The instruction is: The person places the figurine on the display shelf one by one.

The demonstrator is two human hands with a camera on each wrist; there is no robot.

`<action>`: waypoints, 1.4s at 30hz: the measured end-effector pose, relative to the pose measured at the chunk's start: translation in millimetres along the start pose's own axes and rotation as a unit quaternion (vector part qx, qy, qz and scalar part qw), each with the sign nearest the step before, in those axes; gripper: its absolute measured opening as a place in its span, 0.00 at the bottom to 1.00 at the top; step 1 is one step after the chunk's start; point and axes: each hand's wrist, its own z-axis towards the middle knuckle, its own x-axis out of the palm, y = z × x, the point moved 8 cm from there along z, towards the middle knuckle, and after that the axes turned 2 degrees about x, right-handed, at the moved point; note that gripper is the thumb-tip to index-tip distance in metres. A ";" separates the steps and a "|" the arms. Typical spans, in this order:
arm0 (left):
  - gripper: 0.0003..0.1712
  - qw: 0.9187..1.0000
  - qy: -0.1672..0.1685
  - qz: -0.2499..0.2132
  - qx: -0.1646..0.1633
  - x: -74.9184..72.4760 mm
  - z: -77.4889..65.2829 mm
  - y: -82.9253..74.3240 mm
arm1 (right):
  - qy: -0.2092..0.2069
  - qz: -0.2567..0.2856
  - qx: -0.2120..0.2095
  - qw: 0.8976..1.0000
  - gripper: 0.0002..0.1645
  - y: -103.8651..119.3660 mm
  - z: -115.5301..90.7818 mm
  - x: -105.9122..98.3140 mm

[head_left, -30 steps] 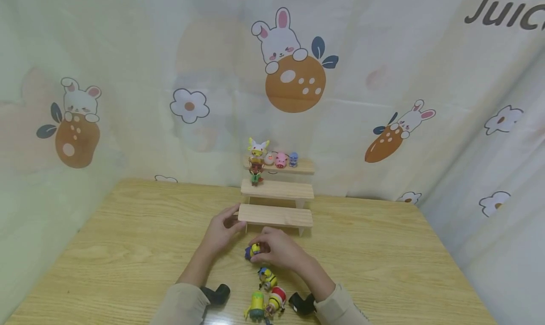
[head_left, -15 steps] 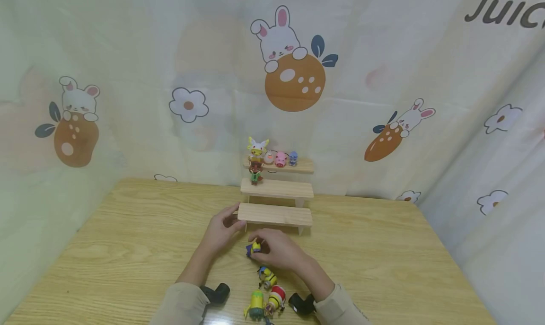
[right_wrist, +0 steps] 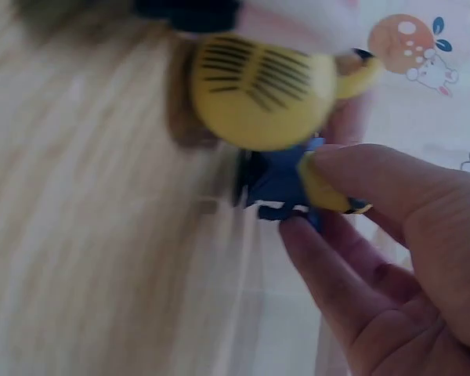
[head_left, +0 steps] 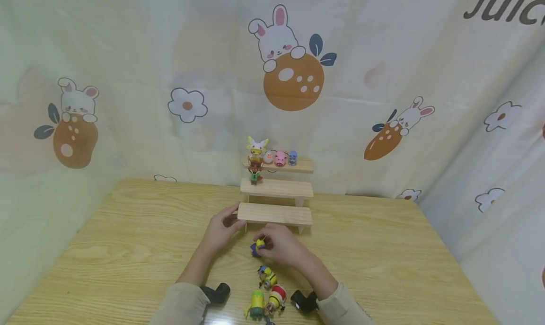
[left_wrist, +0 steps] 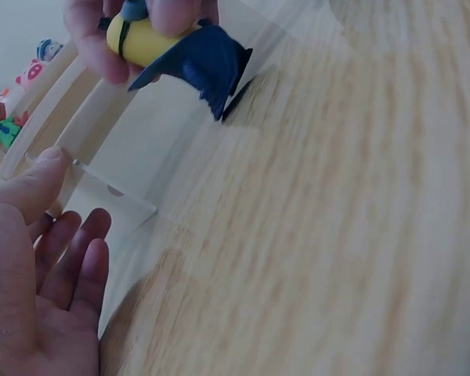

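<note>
My right hand [head_left: 284, 244] pinches a small yellow minion figure [head_left: 260, 243] with a dark blue cape [left_wrist: 207, 64], close over the table in front of the stand. In the right wrist view, thumb and fingertips hold the figure [right_wrist: 321, 184] at its body. A three-step wooden display stand [head_left: 276, 214] with clear supports stands ahead. My left hand [head_left: 220, 230] holds the left end of its lowest step, thumb at the front corner and index finger at the back. In the left wrist view the other fingers [left_wrist: 88, 270] hang loosely beside the clear support.
Nearer me lie minion figures: one blue-capped [head_left: 267, 276], one red-and-white [head_left: 276, 300], one yellow-green [head_left: 257, 305]. On the stand are a white-capped yellow figure [head_left: 257, 147], a pink pig [head_left: 280, 159], a blue figure [head_left: 293, 158] and a green-clothed figure [head_left: 255, 174]. A patterned curtain [head_left: 140, 126] hangs behind.
My right hand has shifted slightly right and toward the stand with the caped minion figure, whose tilt has changed. My left hand stays at the lowest step.
</note>
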 end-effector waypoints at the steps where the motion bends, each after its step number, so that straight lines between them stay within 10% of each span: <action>1: 0.36 1.000 -0.001 0.000 0.001 -0.2 0.0 -0.8 | 0.000 -0.004 -0.002 1.000 0.15 0.7 -0.4 -1.6; 11: 0.36 1.000 -0.015 -0.001 0.002 -0.7 8.4 13.7 | 0.007 -0.005 0.016 1.000 0.16 1.0 -2.4 -10.3; 25: 0.36 1.000 -0.020 0.005 0.007 -2.5 13.3 23.5 | -0.187 0.103 0.080 0.974 0.19 -9.0 4.9 -64.8; 31: 0.36 1.000 -0.020 -0.001 0.004 -3.3 6.9 3.1 | -0.241 0.078 0.102 0.962 0.20 -15.7 16.1 -93.5; 42: 0.36 0.999 -0.032 -0.003 0.006 0.0 11.5 34.4 | -0.279 0.031 0.124 0.952 0.21 -21.0 41.1 -121.7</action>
